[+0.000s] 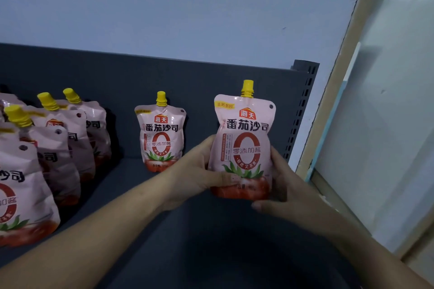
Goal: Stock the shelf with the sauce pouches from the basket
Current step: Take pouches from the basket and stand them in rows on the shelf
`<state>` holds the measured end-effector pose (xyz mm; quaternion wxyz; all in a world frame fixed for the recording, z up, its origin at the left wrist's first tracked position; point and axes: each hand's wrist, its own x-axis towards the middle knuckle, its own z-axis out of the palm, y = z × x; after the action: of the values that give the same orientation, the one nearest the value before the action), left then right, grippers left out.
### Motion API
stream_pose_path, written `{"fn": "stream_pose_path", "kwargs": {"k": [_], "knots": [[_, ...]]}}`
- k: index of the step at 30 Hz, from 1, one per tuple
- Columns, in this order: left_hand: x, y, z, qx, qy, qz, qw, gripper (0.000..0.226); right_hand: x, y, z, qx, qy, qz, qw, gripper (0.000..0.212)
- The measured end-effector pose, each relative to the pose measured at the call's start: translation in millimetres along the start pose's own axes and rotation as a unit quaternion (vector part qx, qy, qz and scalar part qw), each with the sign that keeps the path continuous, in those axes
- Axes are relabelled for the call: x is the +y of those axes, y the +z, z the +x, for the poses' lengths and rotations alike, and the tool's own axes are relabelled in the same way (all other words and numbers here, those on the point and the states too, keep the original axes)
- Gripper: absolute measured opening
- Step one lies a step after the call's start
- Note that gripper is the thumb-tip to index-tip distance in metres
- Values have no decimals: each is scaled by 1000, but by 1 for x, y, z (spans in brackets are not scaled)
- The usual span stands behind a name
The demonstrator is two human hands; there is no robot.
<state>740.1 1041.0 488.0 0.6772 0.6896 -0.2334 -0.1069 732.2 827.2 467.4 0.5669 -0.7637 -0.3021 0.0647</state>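
Right now the shelf (131, 185) carries a packed row of pouches (54, 148) toward its left end. One lone pouch (160, 134) stands against the back panel (211, 82) near the middle. You hold the sauce pouch (243, 145) upright toward the shelf's right end, near the perforated upright (305, 105), with its label facing you. Whether its base touches the shelf yet cannot be told, and the basket is out of view.

The likely trouble is a topple. These pouches are soft and heavy at the bottom, so if you let go before the base sits flat, it will probably slump forward or sideways. Set too far from the back panel, it has nothing to lean on.

Your left hand (199, 171) is clamped on the pouch's left side, thumb laid across the lower front. Your right hand (284, 185) wraps the right edge, its fingers curled in under the base. The yellow cap (247, 88) points straight up.
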Motion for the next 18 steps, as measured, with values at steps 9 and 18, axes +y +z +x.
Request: {"fn": "stream_pose_path", "kwargs": {"k": [9, 18], "knots": [[-45, -19, 42, 56, -2, 139, 989, 68, 46, -8, 51, 117, 45, -48, 991, 68], [-83, -30, 67, 225, -18, 356, 907, 44, 80, -25, 93, 124, 55, -155, 978, 45]]}}
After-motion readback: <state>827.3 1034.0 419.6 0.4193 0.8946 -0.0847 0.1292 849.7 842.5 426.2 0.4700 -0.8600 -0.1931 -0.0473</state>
